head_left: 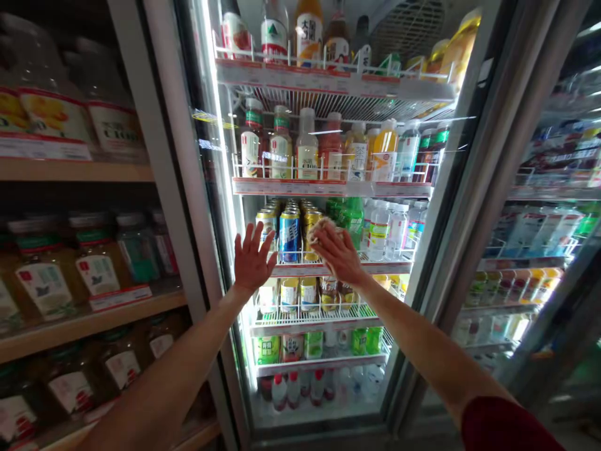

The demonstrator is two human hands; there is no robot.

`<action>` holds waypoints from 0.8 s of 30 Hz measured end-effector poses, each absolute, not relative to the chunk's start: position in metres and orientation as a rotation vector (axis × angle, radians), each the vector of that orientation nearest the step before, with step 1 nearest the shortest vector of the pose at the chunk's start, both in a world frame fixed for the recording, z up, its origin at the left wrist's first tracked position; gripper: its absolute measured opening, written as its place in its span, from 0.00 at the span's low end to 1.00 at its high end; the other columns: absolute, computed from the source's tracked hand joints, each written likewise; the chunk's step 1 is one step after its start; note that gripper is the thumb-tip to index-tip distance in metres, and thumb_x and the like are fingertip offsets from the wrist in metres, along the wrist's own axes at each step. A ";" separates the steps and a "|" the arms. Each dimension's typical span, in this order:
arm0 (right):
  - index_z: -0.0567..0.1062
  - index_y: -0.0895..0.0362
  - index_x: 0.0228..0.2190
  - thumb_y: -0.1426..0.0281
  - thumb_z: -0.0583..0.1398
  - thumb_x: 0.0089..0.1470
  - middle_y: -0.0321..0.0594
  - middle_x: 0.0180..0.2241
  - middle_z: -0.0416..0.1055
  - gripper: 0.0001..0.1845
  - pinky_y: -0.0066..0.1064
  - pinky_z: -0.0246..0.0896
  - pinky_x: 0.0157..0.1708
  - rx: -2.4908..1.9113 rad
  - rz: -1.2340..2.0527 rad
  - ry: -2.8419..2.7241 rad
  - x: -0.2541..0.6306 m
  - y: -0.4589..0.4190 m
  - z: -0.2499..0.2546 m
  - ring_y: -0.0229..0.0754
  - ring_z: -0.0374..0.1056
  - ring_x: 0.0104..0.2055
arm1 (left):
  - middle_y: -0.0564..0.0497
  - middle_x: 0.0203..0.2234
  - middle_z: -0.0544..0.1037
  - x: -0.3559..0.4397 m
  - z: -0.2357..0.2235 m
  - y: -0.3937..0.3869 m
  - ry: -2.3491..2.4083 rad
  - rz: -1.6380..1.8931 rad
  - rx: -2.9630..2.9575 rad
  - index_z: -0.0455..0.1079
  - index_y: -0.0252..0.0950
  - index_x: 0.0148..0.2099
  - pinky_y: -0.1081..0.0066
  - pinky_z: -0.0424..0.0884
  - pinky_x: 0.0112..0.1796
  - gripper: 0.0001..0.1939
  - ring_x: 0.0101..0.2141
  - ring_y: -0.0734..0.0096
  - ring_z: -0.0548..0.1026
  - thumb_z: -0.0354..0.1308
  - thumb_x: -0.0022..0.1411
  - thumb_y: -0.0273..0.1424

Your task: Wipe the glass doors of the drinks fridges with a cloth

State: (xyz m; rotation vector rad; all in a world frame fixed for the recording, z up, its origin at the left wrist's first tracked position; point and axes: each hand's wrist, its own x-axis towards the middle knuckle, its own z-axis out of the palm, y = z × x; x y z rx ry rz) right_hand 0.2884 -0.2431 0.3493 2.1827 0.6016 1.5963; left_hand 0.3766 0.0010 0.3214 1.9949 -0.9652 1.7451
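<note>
In the head view, both hands are raised in front of a lit drinks cooler, whose glass door [282, 418] is marked by reflections and appears to be closed. The left hand [253, 260] is held with its fingers spread and its palm turned to the pane; nothing is gripped by it. It is probably placed there for support, though firm contact cannot be confirmed.

By the right hand [342, 255], a pale, crumpled cloth [323, 225] is held up at the pane, in front of the gold cans [310, 218] and just beside the green bottles [355, 218]. The fingers are laid close together over it, presumably so that it is backed by the flat of the hand; whether it is also pinched by the thumb cannot be told. Between the hands, a blue can [288, 235] is seen through the glass.

Behind the pane, the bottles are lined up behind wire rails [300, 169], likely so that they are prevented from slipping forward. At the left, juice bottles [97, 270] are set on wooden shelves [51, 329], labels outward, apparently so that they can be read.
</note>
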 end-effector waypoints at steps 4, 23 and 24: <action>0.47 0.53 0.61 0.71 0.46 0.57 0.43 0.63 0.44 0.30 0.59 0.38 0.59 2.112 2.251 -0.032 0.298 -0.265 0.399 0.53 0.33 0.66 | 0.49 0.63 0.47 0.377 0.321 0.001 -0.955 1.717 2.014 0.44 0.46 0.64 0.52 0.39 0.60 0.32 0.63 0.59 0.44 0.51 0.61 0.36; 0.53 0.50 0.59 0.71 0.49 0.56 0.33 0.63 0.45 0.29 0.48 0.30 0.64 2.242 1.482 0.701 0.318 -0.170 0.367 0.43 0.29 0.67 | 0.44 0.61 0.55 0.364 0.318 0.062 -1.039 1.630 2.220 0.48 0.38 0.63 0.54 0.46 0.59 0.26 0.62 0.66 0.48 0.43 0.62 0.27; 0.53 0.49 0.59 0.71 0.48 0.56 0.31 0.63 0.46 0.28 0.46 0.30 0.65 2.204 1.357 0.826 0.317 -0.164 0.352 0.40 0.30 0.67 | 0.43 0.60 0.56 0.363 0.316 0.067 -1.024 1.603 2.248 0.50 0.37 0.62 0.54 0.46 0.60 0.26 0.62 0.66 0.49 0.43 0.62 0.26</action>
